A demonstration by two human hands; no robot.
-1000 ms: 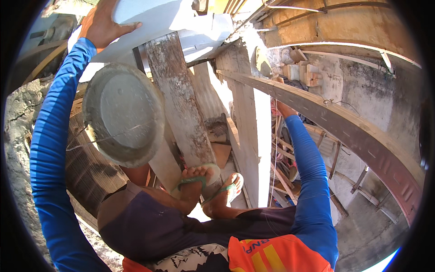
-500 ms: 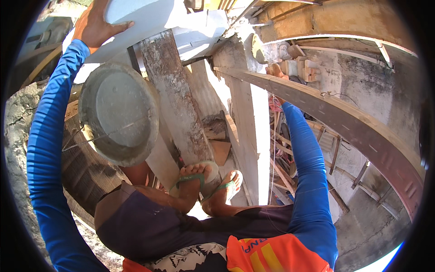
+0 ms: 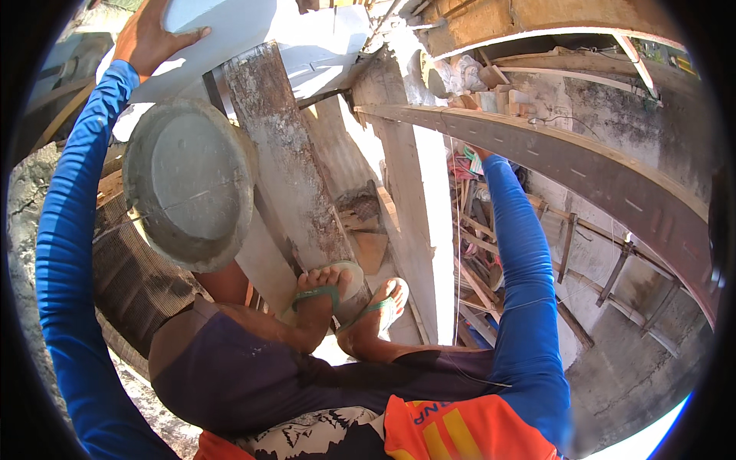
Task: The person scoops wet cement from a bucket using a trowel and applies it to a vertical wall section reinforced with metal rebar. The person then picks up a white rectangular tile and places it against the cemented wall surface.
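My left hand (image 3: 148,40) rests on a pale bluish-white surface (image 3: 218,23) at the upper left, thumb stretched away from the fingers and nothing in its grasp. On the right, my arm in a blue sleeve reaches forward to a long brown plank (image 3: 537,142) with a lighter wooden edge. My right hand (image 3: 480,152) is mostly hidden behind this plank; its wrist shows below and fingertips show over the top edge, so it grips it. A round grey basin (image 3: 188,180), crusted with cement, stands tilted below my left hand.
My sandalled feet (image 3: 318,295) stand on a weathered board (image 3: 280,123) running away from me. A concrete post (image 3: 402,184) rises beside it. Thin string (image 3: 458,253) hangs near my right arm. Lower right are bamboo poles (image 3: 629,322) against a grey wall; stacked blocks (image 3: 510,100) lie behind the plank.
The plank's right end has swung upward in the picture, with my right hand still on it. The whole view has shifted slightly. My left hand keeps its place on the pale surface.
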